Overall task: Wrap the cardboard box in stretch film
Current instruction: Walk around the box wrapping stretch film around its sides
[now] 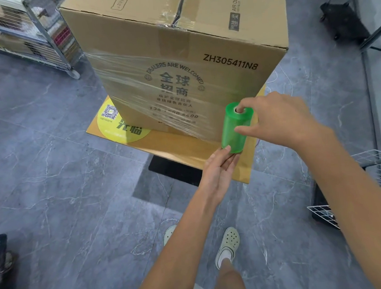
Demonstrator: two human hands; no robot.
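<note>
Looked down in the head view on a tall cardboard box point(178, 43), upright on a flat cardboard sheet point(185, 142) laid over the grey marbled floor point(52, 176). Saw clear film point(135, 80) stretched in a wrinkled band across the box's near face, over the printed emblem, narrowing down and right toward a green roll of stretch film point(234, 130). Found the roll held upright just beside the box's lower right corner, above the sheet. Found the right grip point(280, 120) closed on the roll's top end, one finger poked into the core and the thumb pressed against the side. Found the left grip point(218, 171) holding the bottom end, thumb on the green wall and fingers tucked beneath. Noted a yellow disc point(116, 124) with a QR code on the sheet left of the box, a black mat point(175, 170) showing under the sheet's near edge, a wire cart point(41, 30) at far left, and a pale clog point(228, 243) on the floor.
</note>
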